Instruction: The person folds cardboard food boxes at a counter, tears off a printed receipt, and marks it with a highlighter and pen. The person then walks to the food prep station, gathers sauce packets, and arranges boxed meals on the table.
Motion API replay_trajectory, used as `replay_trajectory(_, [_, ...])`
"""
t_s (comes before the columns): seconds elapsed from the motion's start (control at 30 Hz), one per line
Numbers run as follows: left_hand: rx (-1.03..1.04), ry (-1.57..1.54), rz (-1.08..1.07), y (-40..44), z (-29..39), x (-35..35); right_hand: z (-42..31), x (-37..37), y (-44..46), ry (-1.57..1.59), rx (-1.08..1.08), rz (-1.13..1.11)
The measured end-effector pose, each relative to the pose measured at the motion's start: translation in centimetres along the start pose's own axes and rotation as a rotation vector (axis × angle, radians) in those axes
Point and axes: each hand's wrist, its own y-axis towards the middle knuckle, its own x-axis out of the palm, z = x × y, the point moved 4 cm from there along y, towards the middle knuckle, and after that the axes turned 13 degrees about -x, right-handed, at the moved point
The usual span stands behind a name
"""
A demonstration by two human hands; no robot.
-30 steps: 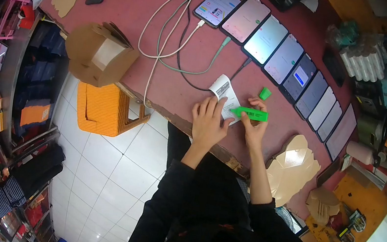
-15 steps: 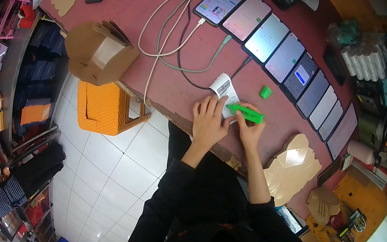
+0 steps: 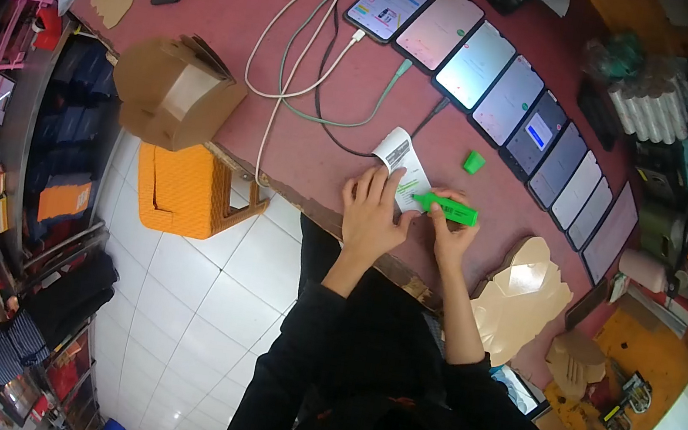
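My right hand (image 3: 453, 227) is closed around a green highlighter (image 3: 453, 212), its tip at the right edge of a small printed slip of paper (image 3: 409, 191). Green marks show on the slip's print, and its far end curls up. My left hand (image 3: 375, 213) lies on the slip with fingers stretched out, pressing it against the reddish table (image 3: 299, 156). The highlighter's green cap (image 3: 474, 162) rests on the table beyond my right hand.
A row of lit phones (image 3: 507, 102) runs along the table's far side. Charging cables (image 3: 285, 101) curve across the left. Brown cardboard pieces (image 3: 172, 94) sit at the left edge, and another cardboard piece (image 3: 518, 305) lies at right. An orange stool (image 3: 176, 191) stands below.
My right hand has drawn the highlighter a little right and down across the slip. A green streak now shows on the print. My left hand has stayed in place.
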Motion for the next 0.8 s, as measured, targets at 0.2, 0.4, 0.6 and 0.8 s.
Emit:
replay_trajectory(0.2, [0.012, 0.05, -0.027, 0.0, 0.0, 0.1, -0.4, 0.8, 0.0, -0.171, -0.125, -0.188])
replay_trajectory(0.4, [0.013, -0.037, 0.012, 0.0, 0.0, 0.2, 0.4, -0.6, -0.4, -0.008, 0.009, 0.071])
replay_trajectory(0.6, [0.009, 0.071, -0.042, 0.1, 0.2, 0.1, -0.3, 0.1, -0.3, -0.146, -0.183, -0.115])
replay_trajectory(0.8, [-0.005, 0.007, 0.003, 0.0, 0.4, 0.0, -0.4, -3.4, 1.6, 0.073, 0.089, 0.287])
